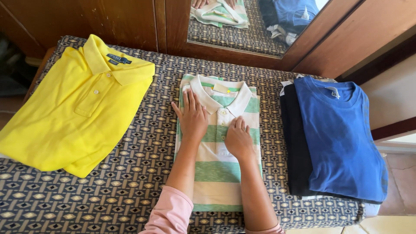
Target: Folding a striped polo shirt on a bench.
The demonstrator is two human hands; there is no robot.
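**Inspector:** Surface?

**Assistant:** A table (130, 173) under a patterned cloth, set against wood panelling with a mirror (242, 34) behind it.

**Inspector:** Hands?

**Assistant:** Both lie flat and open, palms down, gripping nothing. The left hand (192, 117) presses the striped shirt (219, 171) beside its collar, fingers spread. The right hand (238, 138) rests just beside it on the button placket, fingers together.

**Inspector:** The shirt itself?

**Assistant:** Folded, green and white, lying directly under both hands at the table's middle.

**Inspector:** Surroundings?

**Assistant:** Left of the left hand, apart from it, a folded yellow shirt (78, 108). Right of the right hand, a blue shirt (342, 138) tops a stack over a black garment (294, 147).
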